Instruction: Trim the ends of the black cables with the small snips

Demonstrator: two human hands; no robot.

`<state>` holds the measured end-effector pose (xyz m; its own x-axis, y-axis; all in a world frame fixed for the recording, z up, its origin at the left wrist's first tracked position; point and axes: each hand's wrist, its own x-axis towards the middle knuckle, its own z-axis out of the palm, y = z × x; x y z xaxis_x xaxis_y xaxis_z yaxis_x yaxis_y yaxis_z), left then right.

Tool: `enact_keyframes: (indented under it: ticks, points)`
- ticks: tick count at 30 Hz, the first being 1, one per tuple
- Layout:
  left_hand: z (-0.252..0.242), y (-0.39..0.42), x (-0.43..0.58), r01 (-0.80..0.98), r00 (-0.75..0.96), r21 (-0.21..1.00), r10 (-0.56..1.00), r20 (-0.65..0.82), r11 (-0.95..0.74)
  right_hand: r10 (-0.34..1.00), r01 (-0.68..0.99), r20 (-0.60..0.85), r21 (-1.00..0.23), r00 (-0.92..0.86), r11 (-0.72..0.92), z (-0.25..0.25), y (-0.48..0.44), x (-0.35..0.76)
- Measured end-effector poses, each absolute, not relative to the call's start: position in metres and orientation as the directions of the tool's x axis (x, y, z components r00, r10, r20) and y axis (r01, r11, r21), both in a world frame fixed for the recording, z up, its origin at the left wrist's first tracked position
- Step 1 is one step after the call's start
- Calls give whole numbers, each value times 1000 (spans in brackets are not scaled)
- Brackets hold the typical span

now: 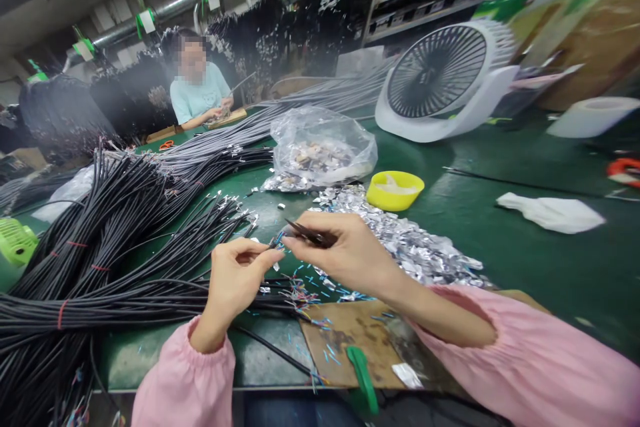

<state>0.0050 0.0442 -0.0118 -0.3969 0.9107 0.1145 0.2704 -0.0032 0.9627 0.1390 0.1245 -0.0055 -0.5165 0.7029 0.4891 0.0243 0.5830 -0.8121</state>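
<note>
My left hand (240,273) pinches the end of a black cable, where thin blue wires (279,239) stick out between the two hands. Close to its fingertips, my right hand (345,250) is closed around dark pointed tweezers (313,233), their tip directed to the left. Under and around the hands lie blue wire bits and cable ends with coloured wires (300,297). Bundles of black cables (125,307), tied with red bands, stretch across the left. A heap of silver foil scraps (425,250) lies behind my right forearm.
A clear plastic bag (325,147), a yellow bowl (395,191) and a white fan (440,73) stand farther back. At the front edge are a brown board (345,327) and a green tool (363,377). A white cloth (553,213) lies right. Across the table sits a person (197,93).
</note>
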Motion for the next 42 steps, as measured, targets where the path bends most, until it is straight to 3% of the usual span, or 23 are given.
enact_keyframes:
  ticks: [3, 5, 8, 11, 15, 17, 20, 28, 42]
  points:
    - [-6, 43, 0, 191, -261, 981, 965, 28, 23, 725, -27, 379, -895, -575, 446, -4, 126, 138]
    - [-6, 43, 0, 179, -266, 984, 962, 59, -10, 729, -38, 235, -960, -643, 276, -4, 127, 138]
    - [-9, 41, 3, 279, -346, 953, 913, 215, -119, 707, -16, -1, -1000, -707, -17, -4, 129, 137]
    - [-16, 39, 6, 526, -370, 821, 810, 455, -221, 680, -39, -60, -991, -730, -130, -4, 129, 137]
    - [-23, 37, 7, 719, -326, 648, 701, 634, -252, 712, -70, 158, -986, -684, 152, -1, 125, 137]
    - [-25, 36, 7, 756, -329, 605, 655, 680, -249, 702, -70, 288, -944, -652, 322, 0, 123, 137]
    - [-26, 35, 7, 789, -321, 555, 593, 739, -265, 683, -75, 397, -890, -613, 450, -4, 121, 136]
    - [-24, 35, 7, 788, -403, 553, 453, 795, -271, 667, -45, 549, -787, -504, 615, -13, 122, 137]
    - [-25, 34, 9, 800, -350, 515, 459, 817, -306, 606, -92, 524, -797, -598, 597, -10, 121, 138]
